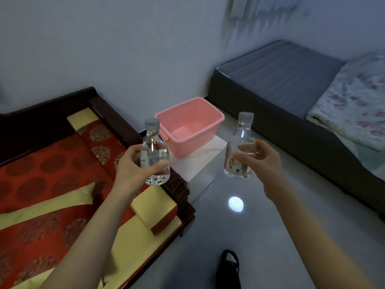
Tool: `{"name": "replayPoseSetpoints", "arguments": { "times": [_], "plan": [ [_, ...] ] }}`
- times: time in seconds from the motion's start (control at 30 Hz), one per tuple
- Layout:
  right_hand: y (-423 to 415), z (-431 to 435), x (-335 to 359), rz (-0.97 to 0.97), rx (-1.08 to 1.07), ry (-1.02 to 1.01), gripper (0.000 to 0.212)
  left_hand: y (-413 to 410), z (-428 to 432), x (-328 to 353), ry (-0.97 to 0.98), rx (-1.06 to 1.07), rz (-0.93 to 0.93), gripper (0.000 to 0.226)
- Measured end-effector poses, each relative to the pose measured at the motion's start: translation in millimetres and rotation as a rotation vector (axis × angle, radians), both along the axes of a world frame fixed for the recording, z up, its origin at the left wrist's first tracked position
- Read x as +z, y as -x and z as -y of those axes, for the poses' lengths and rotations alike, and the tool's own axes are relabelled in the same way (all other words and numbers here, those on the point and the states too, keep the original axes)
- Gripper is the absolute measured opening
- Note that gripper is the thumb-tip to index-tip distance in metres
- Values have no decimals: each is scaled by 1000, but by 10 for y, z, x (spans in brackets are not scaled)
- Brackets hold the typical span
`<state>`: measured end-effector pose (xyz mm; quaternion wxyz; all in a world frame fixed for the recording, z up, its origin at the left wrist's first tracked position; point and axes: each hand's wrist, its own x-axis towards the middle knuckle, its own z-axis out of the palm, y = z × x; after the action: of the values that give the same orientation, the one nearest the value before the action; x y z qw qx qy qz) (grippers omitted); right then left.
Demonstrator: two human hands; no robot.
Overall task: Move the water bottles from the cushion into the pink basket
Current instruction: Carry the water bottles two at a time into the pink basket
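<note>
Nearest: a dark strapped shoe [228, 268] on the glossy grey floor [270, 236]. To your left lies the red and gold patterned fabric cushion [41, 184], set in a dark wooden frame [112, 113].

Your left hand [131, 165] is curled round the lower body of a clear plastic water bottle with a grey cap [155, 151], thumb across the front. It is upright, in the air above the cushion's right edge.

Your right hand [262, 161] grips a second clear capped bottle [239, 142] at mid-body between thumb and fingers. It is tilted slightly and held above the floor. The two bottles are well apart.

Beyond and between them, the pink rectangular plastic basket [189, 124] sits on a white marbled surface [200, 163] beside the frame. No bottle is inside it.

Far right: a dark bed [281, 74] against the wall, with a floral quilt [354, 101] on it.
</note>
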<state>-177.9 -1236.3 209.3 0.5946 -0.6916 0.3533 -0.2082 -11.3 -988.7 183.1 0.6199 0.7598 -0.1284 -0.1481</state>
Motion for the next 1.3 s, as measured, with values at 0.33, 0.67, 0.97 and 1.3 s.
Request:
{"name": "replayPoseSetpoints", "arguments": {
  "times": [0.33, 0.67, 0.97, 1.3],
  "plan": [
    [-764, 1943, 5, -5, 243, 67, 47, -343, 1667, -172, 39, 238, -10, 66],
    [-1649, 3048, -232, -28, 376, 37, 43, -746, 2623, -350, 9, 343, 1, 64],
    [-3047, 3453, -676, -49, 494, 5, 53, -1749, 3125, -791, 5, 430, -30, 82],
    [-4274, 3592, -1705, -180, 517, 3, 61, -2733, 3766, -1631, -51, 444, -108, 74]
  ]
}}
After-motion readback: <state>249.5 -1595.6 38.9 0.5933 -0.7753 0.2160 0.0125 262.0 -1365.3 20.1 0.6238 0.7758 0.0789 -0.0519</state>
